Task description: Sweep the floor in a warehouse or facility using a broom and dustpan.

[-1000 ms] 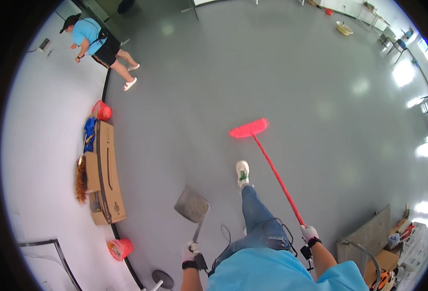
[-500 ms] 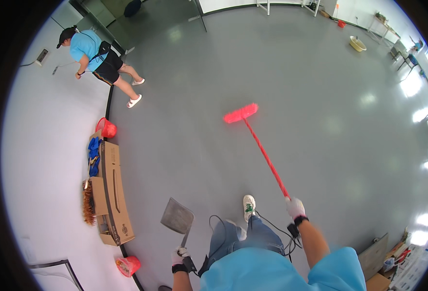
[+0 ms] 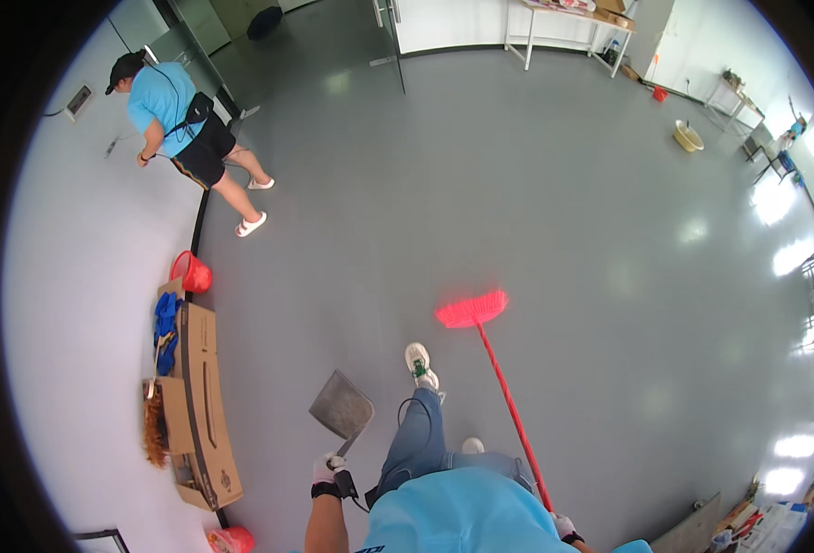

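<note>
Red broom (image 3: 499, 378) clasped in right hand (image 3: 563, 525), grey dustpan (image 3: 342, 407) handle gripped by gloved left hand (image 3: 327, 470), grey floor (image 3: 517, 203)

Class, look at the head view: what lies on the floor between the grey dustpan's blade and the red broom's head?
In the head view, the person's white sneaker lies between dustpan and broom head; otherwise bare grey floor.

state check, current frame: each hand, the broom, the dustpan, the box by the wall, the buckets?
left hand: gloved, closed on the dustpan handle.
right hand: gloved, closed on the broom handle.
red broom: slanted, bristle head forward over the floor.
grey dustpan: held low, pan forward.
cardboard box: long, lying flat by the wall.
red bucket: tipped on its side.
yellow basin: upright on the floor, far off.
</note>
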### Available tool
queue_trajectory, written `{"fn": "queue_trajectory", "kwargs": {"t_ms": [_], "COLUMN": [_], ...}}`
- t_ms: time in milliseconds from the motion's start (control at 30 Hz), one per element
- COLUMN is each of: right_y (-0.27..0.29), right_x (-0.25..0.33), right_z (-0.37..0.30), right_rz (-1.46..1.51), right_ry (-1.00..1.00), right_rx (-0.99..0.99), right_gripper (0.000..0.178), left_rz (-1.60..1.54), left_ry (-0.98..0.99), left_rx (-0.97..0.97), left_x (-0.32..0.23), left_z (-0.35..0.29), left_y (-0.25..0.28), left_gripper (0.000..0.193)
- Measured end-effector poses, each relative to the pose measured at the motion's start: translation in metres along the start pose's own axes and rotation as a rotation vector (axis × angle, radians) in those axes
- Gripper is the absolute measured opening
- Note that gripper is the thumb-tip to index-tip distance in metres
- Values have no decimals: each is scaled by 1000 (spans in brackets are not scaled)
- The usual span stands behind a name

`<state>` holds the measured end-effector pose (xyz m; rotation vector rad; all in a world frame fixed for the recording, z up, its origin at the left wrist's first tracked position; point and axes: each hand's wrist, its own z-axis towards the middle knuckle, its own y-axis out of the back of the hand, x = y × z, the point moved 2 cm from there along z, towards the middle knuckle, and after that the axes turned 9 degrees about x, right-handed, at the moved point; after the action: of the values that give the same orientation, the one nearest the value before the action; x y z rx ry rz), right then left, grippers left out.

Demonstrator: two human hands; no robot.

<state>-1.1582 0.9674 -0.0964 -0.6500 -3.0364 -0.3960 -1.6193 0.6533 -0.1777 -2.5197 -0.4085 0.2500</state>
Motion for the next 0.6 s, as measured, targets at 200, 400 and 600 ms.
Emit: {"fn": "queue_trajectory", "kwargs": {"t_ms": [200, 400, 600], "right_y": [17, 48, 50], "right_x": [154, 341, 480], "right_z": [21, 41, 60], "right_rz": [100, 74, 89], "right_ry": [-84, 65, 71], "right_rx": [85, 107, 127], "right_gripper": [32, 35, 37], "left_rz": [-64, 86, 195], "left_ry": [92, 82, 101], "left_rx": [-63, -147, -111], "left_x": [-92, -179, -225], "left_z": [45, 86, 136], "left_y": [-58, -133, -206], "left_gripper": [19, 19, 19]}}
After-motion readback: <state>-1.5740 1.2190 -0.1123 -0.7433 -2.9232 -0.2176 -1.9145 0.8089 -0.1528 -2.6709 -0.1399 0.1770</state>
